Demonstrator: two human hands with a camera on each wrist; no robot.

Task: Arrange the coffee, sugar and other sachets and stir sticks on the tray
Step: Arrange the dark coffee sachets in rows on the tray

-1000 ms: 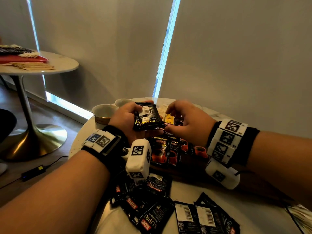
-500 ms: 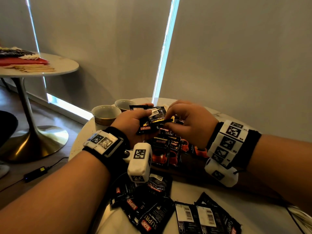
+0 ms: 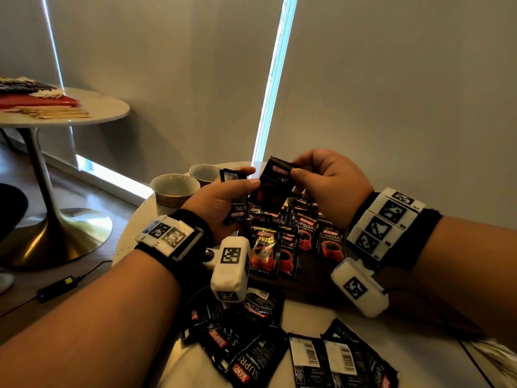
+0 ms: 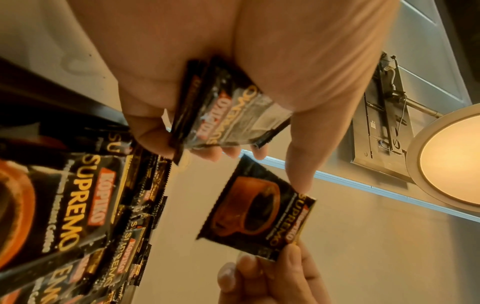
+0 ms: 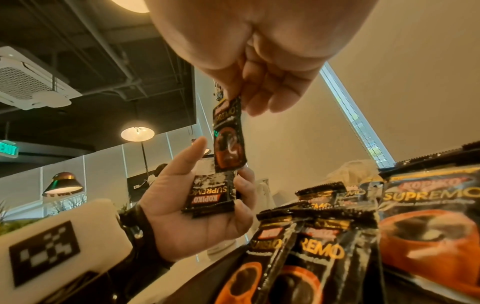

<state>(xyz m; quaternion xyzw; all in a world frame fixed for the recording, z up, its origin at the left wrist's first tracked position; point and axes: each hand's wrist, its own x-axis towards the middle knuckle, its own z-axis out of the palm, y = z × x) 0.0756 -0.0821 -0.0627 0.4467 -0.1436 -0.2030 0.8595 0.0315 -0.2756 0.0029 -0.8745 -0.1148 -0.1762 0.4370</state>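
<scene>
The right hand [image 3: 333,183] pinches the crimped top edge of one glossy black foil coffee sachet [image 3: 272,186], which hangs above the tray. The left hand [image 3: 221,203], thumb extended, curls its fingers round a small stack of sachets [image 3: 237,203] of the same kind, printed side down. Below them, flat rectangular sachets with serrated ends, each showing an orange cup, stand overlapped in rows on the dark tray [image 3: 302,287]. More sachets [image 3: 251,354] lie loose and crumpled on the pale round counter [image 3: 307,317], some with white barcode backs up. Two glazed ceramic cups [image 3: 173,189] sit at the counter's far left edge. Plain roller blinds cover the windows; a second round counter [image 3: 95,107] on a brass pedestal carries wooden stir sticks [image 3: 53,113].
</scene>
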